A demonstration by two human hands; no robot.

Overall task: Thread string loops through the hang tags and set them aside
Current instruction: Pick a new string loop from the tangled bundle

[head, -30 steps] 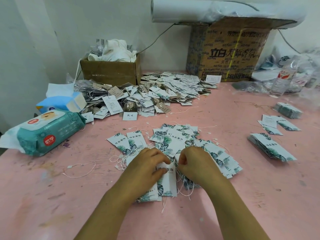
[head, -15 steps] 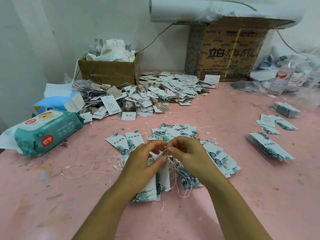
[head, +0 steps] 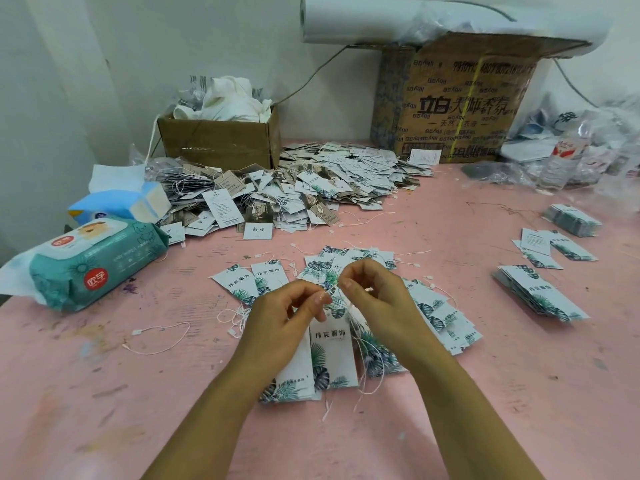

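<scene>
The pink table point(head: 450, 427) carries a big heap of tags point(head: 311, 188) at the upper centre. Many show strings, so this looks like finished work. Below it, mid-frame, lies a spread of leaf-printed tags point(head: 433, 306) with strings among them; whether each is threaded I cannot tell. Near the right edge, neat stacks point(head: 540, 292) show no strings and probably wait their turn. The left hand point(head: 277, 323), fingers curled, pinches the top of a hang tag point(head: 332, 348) just below centre, with more tags under its palm. The right hand point(head: 381, 299), thumb and forefinger closed, pinches the thin string point(head: 363, 368) just beside that tag's top. By my reading, one threading is under way and plenty is left.
</scene>
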